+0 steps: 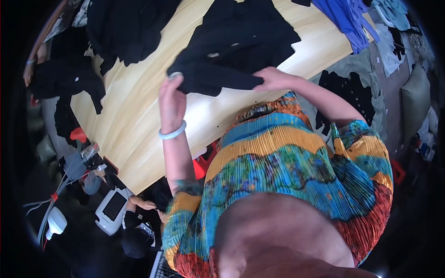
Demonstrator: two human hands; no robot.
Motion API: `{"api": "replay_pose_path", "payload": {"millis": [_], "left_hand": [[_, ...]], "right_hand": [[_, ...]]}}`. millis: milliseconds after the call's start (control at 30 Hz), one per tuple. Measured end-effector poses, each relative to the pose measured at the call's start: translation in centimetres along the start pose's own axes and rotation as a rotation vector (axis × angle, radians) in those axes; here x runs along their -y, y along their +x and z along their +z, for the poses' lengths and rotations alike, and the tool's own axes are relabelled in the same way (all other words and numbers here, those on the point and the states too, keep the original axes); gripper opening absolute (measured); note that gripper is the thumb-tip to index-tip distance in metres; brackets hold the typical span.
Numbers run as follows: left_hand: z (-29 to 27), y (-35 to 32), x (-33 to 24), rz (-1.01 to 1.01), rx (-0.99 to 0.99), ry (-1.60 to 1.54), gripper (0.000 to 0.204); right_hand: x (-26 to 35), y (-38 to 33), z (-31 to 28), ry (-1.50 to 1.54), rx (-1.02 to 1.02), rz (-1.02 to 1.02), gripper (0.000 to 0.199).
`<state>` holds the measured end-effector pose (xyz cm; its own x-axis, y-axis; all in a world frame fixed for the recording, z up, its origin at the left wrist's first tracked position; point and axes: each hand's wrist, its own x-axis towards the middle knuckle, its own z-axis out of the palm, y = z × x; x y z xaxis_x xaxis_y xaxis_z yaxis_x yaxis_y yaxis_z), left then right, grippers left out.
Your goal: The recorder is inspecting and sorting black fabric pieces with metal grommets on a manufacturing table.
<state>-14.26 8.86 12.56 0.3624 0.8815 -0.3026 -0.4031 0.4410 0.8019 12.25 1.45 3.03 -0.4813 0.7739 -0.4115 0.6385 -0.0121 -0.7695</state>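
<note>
A black knit garment (234, 60) with several shiny light buttons lies over the near edge of the wooden table. My left hand (173, 97), with a pale bangle (173, 130) on the wrist, pinches the garment's left corner beside a round button (175, 75). At the other end, my right hand (273, 79) is closed on the narrow tip of a black strip, which looks like a sleeve or folded edge. Between both hands this part is stretched and raised slightly off the tabletop. My right fingertips are partly hidden by the cloth.
On the table (134, 120) lie another black garment (127, 30) and a blue-purple one (340, 21). A person's arm (46, 34) reaches in at far left, near a black garment (69, 76). Another person's hand (143, 203) is below, by a white device (112, 211) and cables.
</note>
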Motion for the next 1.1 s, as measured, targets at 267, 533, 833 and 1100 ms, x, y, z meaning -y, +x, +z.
{"api": "replay_pose_path", "payload": {"millis": [267, 533, 833, 1100], "left_hand": [[-0.4, -1.0, -1.6, 0.072, 0.019, 0.020, 0.032], [1.2, -3.4, -4.8, 0.201, 0.148, -0.014, 0.045], [-3.5, -14.9, -7.2, 0.385, 0.177, -0.447, 0.051], [-8.7, -3.5, 8.3, -0.153, -0.288, -0.292, 0.013]], "right_hand": [[-4.5, 0.3, -2.7, 0.002, -0.479, 0.281, 0.059], [-5.5, 4.4, -1.2, -0.083, -0.400, 0.183, 0.045], [2.4, -9.0, -14.0, -0.341, -1.054, -0.127, 0.040], [-2.4, -2.3, -16.7, -0.556, -0.913, 0.071, 0.049]]}}
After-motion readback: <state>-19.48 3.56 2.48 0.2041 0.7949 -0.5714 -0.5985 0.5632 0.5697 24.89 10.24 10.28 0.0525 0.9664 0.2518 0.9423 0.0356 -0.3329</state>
